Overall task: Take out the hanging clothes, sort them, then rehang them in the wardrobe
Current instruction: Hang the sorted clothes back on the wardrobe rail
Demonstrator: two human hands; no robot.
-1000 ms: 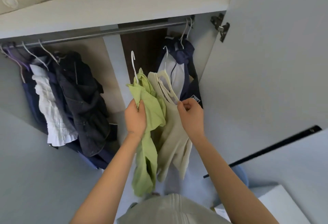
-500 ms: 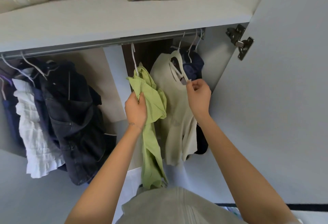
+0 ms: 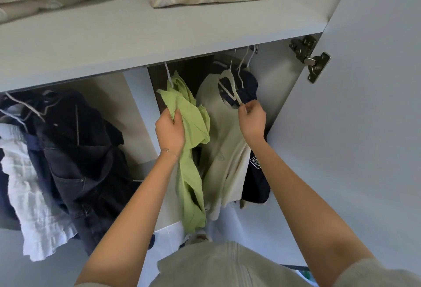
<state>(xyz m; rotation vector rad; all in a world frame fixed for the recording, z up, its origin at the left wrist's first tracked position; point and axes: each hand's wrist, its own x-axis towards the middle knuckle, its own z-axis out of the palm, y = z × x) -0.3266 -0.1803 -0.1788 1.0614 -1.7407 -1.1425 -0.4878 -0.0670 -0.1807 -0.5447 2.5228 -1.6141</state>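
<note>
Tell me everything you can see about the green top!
The green top is light lime green, thin, soft-looking cloth, crumpled and bunched. It hangs long from a white hanger whose hook vanishes behind the shelf. The left hand grips it near the top. It touches the cream top beside it.

green top (image 3: 193,125): soft matt cloth, creased | cream top (image 3: 225,150): matt knit cloth | hanger (image 3: 229,86): smooth white plastic | hinge (image 3: 308,59): shiny metal | shelf (image 3: 159,34): smooth matt board | jeans (image 3: 77,150): dark denim
</note>
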